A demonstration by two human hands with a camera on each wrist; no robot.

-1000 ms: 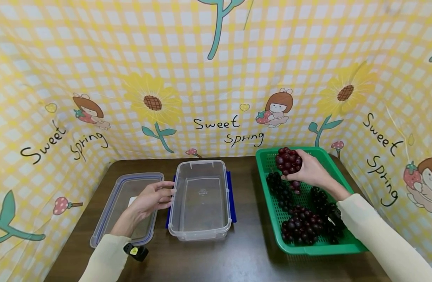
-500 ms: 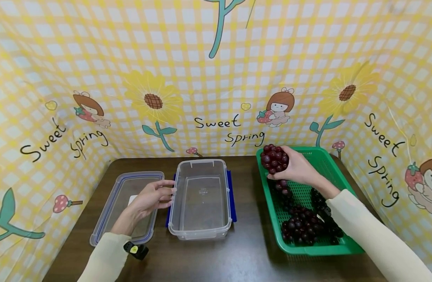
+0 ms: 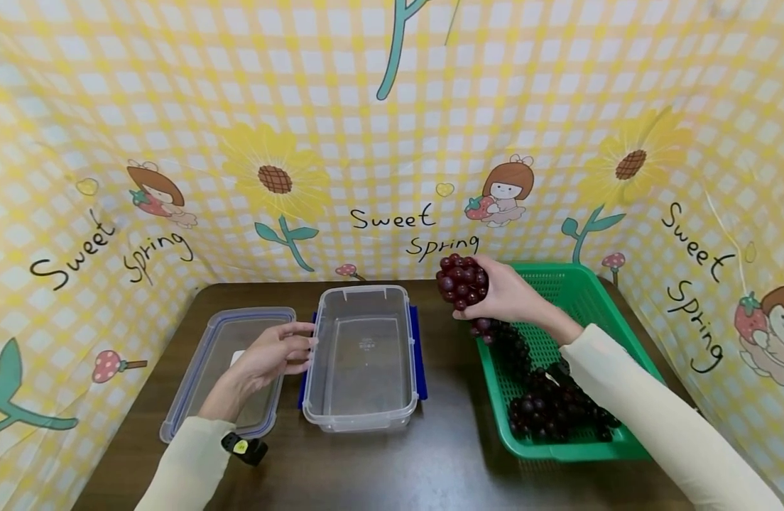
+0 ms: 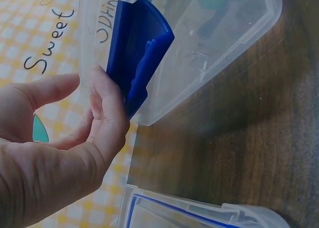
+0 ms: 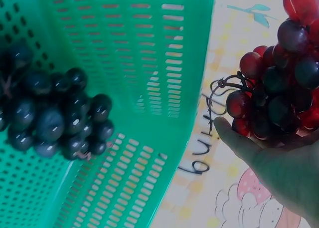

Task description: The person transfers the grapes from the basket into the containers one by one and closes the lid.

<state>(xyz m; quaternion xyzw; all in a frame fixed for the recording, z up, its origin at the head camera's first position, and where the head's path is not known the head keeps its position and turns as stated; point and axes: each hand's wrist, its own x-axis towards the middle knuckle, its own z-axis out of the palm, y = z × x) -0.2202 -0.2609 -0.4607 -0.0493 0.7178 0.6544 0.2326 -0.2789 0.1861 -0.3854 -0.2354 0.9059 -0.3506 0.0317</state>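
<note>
My right hand [image 3: 508,292] grips a bunch of dark red grapes [image 3: 462,282] above the left edge of the green basket [image 3: 494,419]. In the right wrist view a curly brown stem sticks out of the grapes [image 5: 279,88] near the thumb. My left hand [image 3: 270,360] rests its fingertips on the left side of a clear plastic container [image 3: 366,369] with blue clasps. Seen from the left wrist, the fingers touch the container wall by a blue clasp [image 4: 137,48]. Several dark bunches of grapes [image 3: 548,408] lie in the basket.
A clear lid with a blue seal [image 3: 207,383] lies on the brown table [image 3: 443,461], left of the container and under the left hand. A yellow checked cloth [image 3: 385,156] with printed flowers hangs behind and at both sides.
My right hand has carried the bunch of grapes leftward, from over the basket to past its left rim. The left hand has stayed at the container's side.
</note>
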